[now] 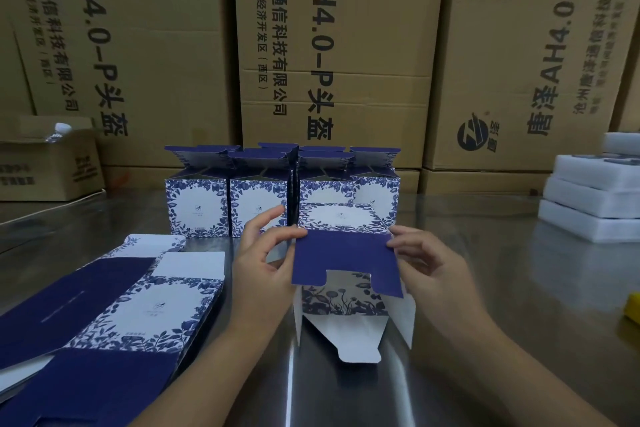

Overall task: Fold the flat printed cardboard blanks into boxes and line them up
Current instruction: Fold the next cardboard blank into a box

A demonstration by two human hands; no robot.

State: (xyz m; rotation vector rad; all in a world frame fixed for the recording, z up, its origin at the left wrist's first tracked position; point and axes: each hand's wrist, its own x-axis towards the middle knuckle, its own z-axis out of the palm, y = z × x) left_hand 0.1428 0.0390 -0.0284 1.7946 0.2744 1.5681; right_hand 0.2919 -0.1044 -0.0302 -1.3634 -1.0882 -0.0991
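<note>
Box was held over the worktop, before the row; its blue flap was pinched by left grip and right grip. Uneven pressing could leave the flap creased askew.

Flat blanks: stack cut off by the left and bottom edges.
Yellow object: cut by the right edge; I cannot identify it.
Back-row boxes: mostly hidden behind the front ones.
Half-folded box: left side hidden behind my left hand.
</note>
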